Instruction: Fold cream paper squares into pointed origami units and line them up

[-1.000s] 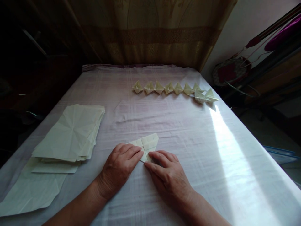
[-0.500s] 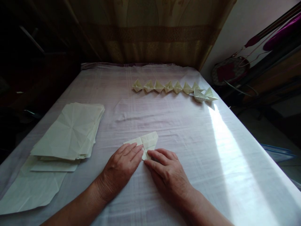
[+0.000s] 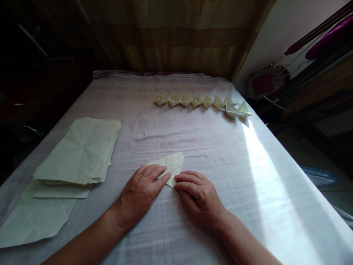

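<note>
A small piece of folded paper point(image 3: 173, 163), pale and creased, lies flat on the cloth in front of me. My left hand point(image 3: 143, 186) rests over its left part, fingers lying flat on it and the thumb stretched apart toward the lower corner. At the lower right edge, my right hand point(image 3: 200, 191) has its fingers bent together, the tips closed on the paper near that corner. The paper's left end is partly hidden under my left fingers. My right thumb is mostly out of sight beneath the hand.
To the left lies a stack of creased paper sheets point(image 3: 79, 151), with a larger loose sheet point(image 3: 38, 217) beneath it. Several folded paper shapes point(image 3: 196, 100) stand in a row at the far side. A pale checked cloth point(image 3: 165, 129) covers the surface; a sunlit strip crosses its right side.
My left thumb has spread away from its fingers and lies over the paper's lower part. My right fingertips have shifted slightly at the lower corner. The whole view has tilted a little.
</note>
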Demonstrator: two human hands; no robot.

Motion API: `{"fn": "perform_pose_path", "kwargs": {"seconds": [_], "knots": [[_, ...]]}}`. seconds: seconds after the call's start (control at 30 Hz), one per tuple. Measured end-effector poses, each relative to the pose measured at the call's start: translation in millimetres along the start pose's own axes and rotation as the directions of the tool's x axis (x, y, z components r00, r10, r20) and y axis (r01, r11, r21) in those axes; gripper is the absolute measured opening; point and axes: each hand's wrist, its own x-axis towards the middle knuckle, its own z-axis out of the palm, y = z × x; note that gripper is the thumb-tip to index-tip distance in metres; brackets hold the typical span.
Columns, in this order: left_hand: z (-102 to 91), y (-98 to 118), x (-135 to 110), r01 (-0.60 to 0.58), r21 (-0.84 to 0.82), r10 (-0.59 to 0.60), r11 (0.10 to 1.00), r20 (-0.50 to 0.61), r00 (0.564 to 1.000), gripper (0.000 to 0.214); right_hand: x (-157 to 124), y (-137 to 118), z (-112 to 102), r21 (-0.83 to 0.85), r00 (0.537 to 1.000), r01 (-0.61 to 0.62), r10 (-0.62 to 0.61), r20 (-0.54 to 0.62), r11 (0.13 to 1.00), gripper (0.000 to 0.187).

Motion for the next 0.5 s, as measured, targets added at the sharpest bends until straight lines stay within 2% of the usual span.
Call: {"fn": "perform_pose_path", "kwargs": {"seconds": [0.5], "knots": [[-3.0, 1.8, 6.6, 0.001, 0.016, 0.000, 1.000, -0.014, 1.000, 0.026, -1.6, -1.9, 0.8, -0.085, 0.999, 0.039, -0.035, 0.041, 0.996, 0.025]]}}
